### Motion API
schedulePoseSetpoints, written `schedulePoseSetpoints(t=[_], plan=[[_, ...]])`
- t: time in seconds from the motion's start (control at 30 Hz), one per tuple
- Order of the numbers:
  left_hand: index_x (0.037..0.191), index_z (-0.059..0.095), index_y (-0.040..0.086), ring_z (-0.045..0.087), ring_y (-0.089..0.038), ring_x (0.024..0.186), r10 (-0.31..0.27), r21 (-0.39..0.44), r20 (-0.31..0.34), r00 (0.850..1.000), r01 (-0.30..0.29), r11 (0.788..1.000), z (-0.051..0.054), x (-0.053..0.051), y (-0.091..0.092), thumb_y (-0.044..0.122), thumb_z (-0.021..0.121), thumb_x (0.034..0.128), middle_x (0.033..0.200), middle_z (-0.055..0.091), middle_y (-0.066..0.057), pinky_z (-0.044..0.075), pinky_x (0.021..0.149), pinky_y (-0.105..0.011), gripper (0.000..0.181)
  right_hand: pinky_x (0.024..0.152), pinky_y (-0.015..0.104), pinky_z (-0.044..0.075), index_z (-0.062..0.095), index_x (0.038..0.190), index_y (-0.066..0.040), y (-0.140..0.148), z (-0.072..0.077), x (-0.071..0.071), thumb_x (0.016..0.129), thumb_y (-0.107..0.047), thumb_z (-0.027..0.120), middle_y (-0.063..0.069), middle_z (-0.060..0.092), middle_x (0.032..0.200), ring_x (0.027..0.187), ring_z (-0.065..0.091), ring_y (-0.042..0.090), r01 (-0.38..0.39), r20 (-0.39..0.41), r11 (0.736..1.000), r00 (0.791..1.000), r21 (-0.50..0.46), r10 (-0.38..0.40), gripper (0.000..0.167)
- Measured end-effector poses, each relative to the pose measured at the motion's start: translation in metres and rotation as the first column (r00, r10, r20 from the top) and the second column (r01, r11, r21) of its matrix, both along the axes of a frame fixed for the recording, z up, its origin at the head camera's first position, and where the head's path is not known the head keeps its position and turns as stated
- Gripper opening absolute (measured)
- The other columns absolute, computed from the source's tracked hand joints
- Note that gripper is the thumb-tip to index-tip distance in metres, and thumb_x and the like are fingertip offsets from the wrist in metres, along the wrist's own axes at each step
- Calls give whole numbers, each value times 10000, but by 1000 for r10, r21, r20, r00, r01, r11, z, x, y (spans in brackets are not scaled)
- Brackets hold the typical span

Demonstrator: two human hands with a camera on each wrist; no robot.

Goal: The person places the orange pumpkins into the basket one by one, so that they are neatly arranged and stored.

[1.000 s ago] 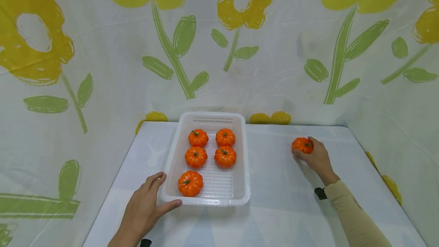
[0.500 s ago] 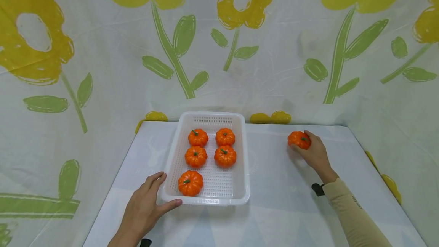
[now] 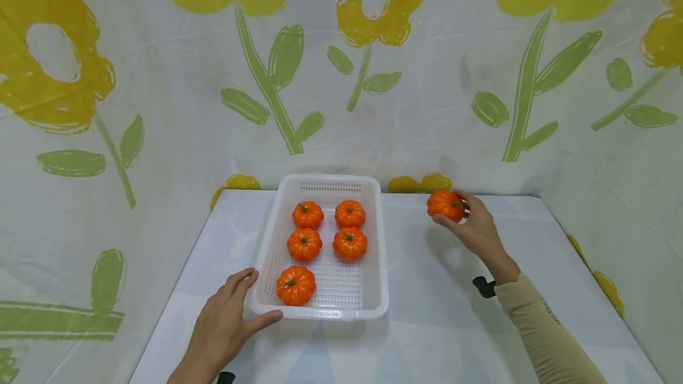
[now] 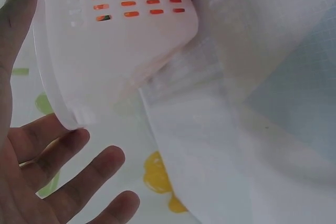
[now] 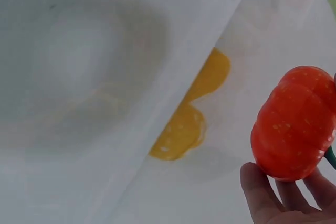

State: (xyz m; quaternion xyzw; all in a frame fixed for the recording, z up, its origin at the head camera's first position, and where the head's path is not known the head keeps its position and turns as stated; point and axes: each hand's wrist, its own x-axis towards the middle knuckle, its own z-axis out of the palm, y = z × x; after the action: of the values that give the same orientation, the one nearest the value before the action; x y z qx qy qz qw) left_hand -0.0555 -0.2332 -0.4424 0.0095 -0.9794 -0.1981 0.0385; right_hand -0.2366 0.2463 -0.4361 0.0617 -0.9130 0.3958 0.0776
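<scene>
In the head view my right hand (image 3: pixel 477 227) grips a small orange toy pumpkin (image 3: pixel 444 205) with a green stem, thumb on the near side and fingers on the far side. It hangs above the table, its shadow below. The right wrist view shows the same pumpkin (image 5: pixel 296 124) against the fingers (image 5: pixel 260 192). My left hand (image 3: pixel 221 316) rests at the near left corner of a white plastic basket (image 3: pixel 385 253); its thumb lies along the front rim and its fingers touch the left side. Inside the basket sit several matching pumpkins (image 3: pixel 296 285), one near the front left.
A white table (image 3: pixel 427 325) carries the basket left of its middle, and its far edge meets a flower-printed cloth (image 3: pixel 427 93). The cloth also rises along both sides. Perforated basket wall (image 4: pixel 115 40) fills the top of the left wrist view.
My right hand has lifted the pumpkin off the table and carried it leftward, toward the basket. The left hand and the basket have stayed put.
</scene>
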Motion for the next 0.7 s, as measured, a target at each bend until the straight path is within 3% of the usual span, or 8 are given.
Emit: schedulePoseSetpoints(t=[0.17, 0.4, 0.7], plan=[[1432, 549, 17, 606, -370, 1130, -8, 6, -22, 1000, 9, 1000, -1, 1, 0, 772, 741, 696, 1454, 515, -131, 522, 941, -593, 1072, 997, 533, 484, 417, 1499, -11, -16, 10, 5, 845, -412, 832, 193, 514, 1429, 1256, 510, 360, -40, -60, 999, 997, -22, 39, 872], [1438, 545, 22, 599, -374, 1135, -2, 1, -1, 1000, 2, 1000, 0, 0, 0, 768, 746, 695, 1456, 511, -139, 520, 944, -597, 1072, 924, 419, 499, 459, 1472, -38, -38, 24, 16, 820, -392, 859, 126, 578, 1351, 1189, 550, 286, -99, -137, 995, 986, -13, 96, 843], [1429, 551, 17, 606, -368, 1118, -6, 2, -19, 1000, 6, 1000, -1, 1, -1, 812, 701, 690, 1447, 519, -134, 529, 929, -590, 1095, 959, 445, 526, 465, 1489, -113, -59, 36, 28, 818, -356, 868, 31, 565, 1387, 1205, 554, 211, -251, -183, 968, 952, -17, 244, 819]])
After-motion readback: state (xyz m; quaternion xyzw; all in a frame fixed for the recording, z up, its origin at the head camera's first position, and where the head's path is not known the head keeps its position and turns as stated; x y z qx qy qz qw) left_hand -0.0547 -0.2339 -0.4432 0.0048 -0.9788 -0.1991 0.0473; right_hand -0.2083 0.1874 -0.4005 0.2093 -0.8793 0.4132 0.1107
